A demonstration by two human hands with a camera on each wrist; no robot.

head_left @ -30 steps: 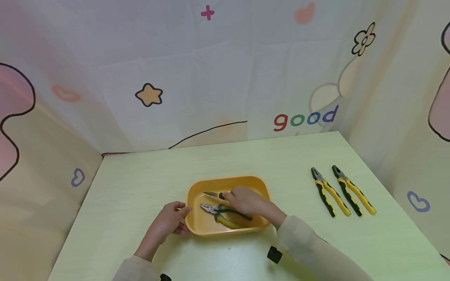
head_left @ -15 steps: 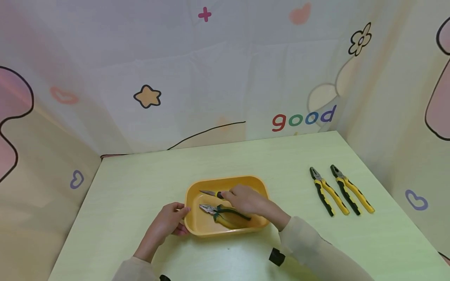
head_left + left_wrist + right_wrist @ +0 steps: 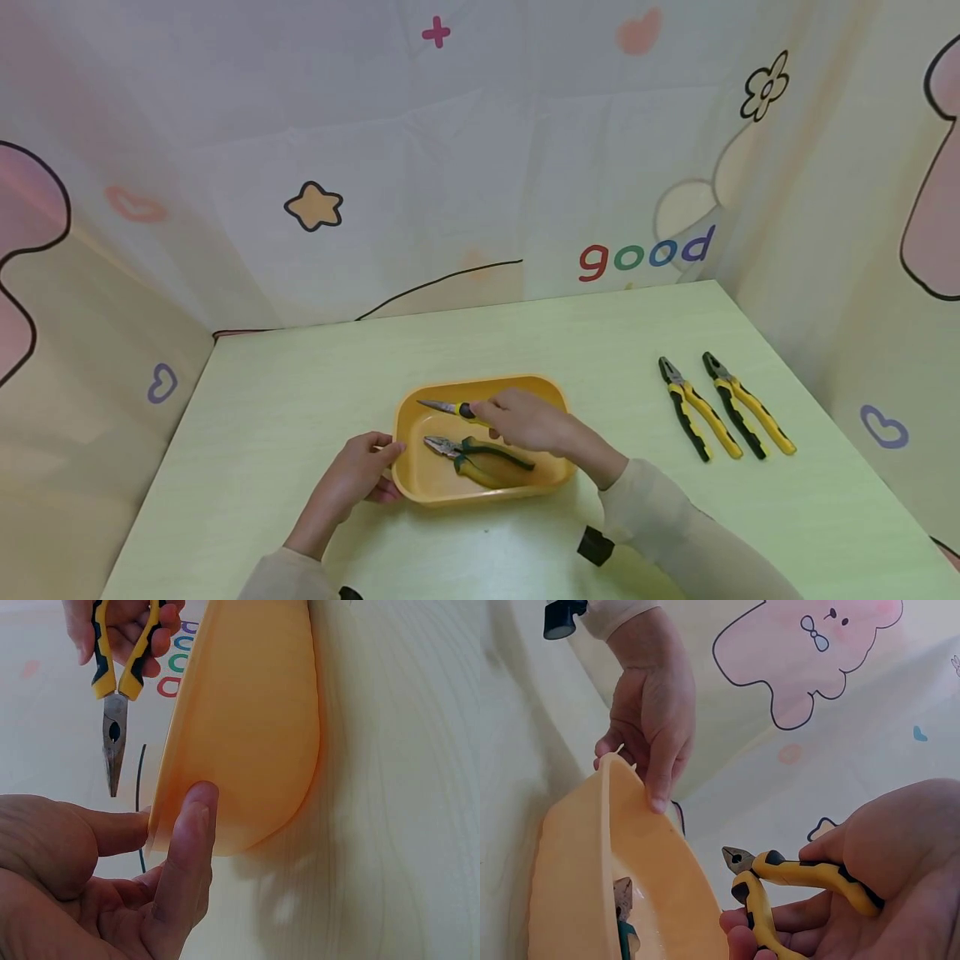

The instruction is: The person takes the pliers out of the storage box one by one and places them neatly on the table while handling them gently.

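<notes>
My left hand (image 3: pixel 356 468) pinches the left end of the orange-yellow plastic tray (image 3: pixel 414 479), thumb at the rim and fingers against the outer wall in the left wrist view. My right hand (image 3: pixel 531 425) grips needle-nose pliers (image 3: pixel 442 407) by their yellow-and-black handles. Their long grey tips (image 3: pixel 114 746) point left over the tray; the handles are spread apart, and in the head view the hand hides most of them. Inside the tray lie combination pliers (image 3: pixel 480 463) with green-and-yellow handles, their metal head to the left.
Two pairs of yellow-and-black pliers, a nearer one (image 3: pixel 699 410) and a farther one (image 3: pixel 748 407), lie side by side on the right of the pale green table (image 3: pixel 300 375). A printed cloth (image 3: pixel 450 183) hangs behind the table and along its sides.
The right hand has raised the needle-nose pliers slightly, and their tips have shifted left above the tray. The left hand keeps its hold on the tray's end.
</notes>
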